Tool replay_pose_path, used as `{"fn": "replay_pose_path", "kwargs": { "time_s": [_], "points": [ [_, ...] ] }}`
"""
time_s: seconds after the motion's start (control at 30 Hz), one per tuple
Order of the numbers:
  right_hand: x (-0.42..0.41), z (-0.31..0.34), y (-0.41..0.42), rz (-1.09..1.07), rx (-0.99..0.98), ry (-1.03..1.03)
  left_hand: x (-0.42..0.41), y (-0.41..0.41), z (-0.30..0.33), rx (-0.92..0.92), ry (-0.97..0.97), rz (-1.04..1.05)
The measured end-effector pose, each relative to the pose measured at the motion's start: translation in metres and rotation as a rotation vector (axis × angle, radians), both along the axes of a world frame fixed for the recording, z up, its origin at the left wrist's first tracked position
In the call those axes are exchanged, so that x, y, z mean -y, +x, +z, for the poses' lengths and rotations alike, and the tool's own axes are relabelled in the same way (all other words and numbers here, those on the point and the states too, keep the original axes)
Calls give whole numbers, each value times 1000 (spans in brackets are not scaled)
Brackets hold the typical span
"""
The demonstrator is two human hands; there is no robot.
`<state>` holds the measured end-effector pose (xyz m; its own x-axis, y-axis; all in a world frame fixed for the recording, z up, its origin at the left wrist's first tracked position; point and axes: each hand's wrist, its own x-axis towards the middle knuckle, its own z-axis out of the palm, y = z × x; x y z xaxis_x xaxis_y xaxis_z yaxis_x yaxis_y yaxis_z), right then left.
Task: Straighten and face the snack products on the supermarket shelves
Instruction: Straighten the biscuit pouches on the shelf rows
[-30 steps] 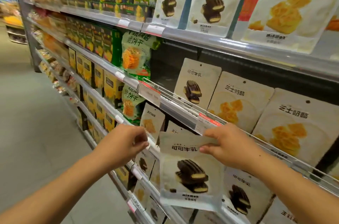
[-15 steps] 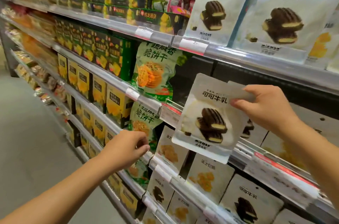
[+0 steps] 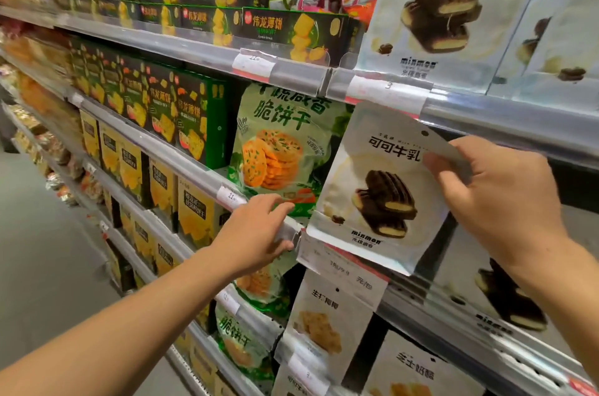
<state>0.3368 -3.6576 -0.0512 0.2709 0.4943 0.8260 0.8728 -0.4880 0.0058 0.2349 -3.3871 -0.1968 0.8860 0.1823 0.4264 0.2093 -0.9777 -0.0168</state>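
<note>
While the right hand (image 3: 505, 198) pinches the pouch (image 3: 379, 191) by one corner at centre right, it could slip; the left hand (image 3: 256, 240) rests loosely curled on the rail (image 3: 194, 169).

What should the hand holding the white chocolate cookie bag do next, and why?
Probably ease the white cookie bag back into the dark gap on the shelf behind it and stand it straight. The right hand pinches its top corner, and the bag hangs tilted in front of the shelf rail, not yet on the shelf. The left hand rests on the rail beside it.
</note>
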Motion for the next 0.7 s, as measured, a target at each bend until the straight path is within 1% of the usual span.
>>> {"fn": "replay_pose_path", "kwargs": {
  "time_s": [0.1,0.23,0.37,0.47,0.53,0.7],
  "points": [
    [-14,-7,7,-77,13,-29,-12,16,-11,-42,80,-28],
    [-32,-6,17,-197,12,-84,-29,31,-20,59,231,-205],
    [-46,-2,19,-333,-49,-47,-43,40,-22,98,243,-301],
    [-52,-1,21,-436,-235,3,-48,43,-21,128,249,-343],
    [-54,1,19,-479,-312,22,-49,44,-21,154,239,-368],
    [-67,-2,2,-570,-362,-45,-49,47,-21,155,221,-367]
  ]
}}
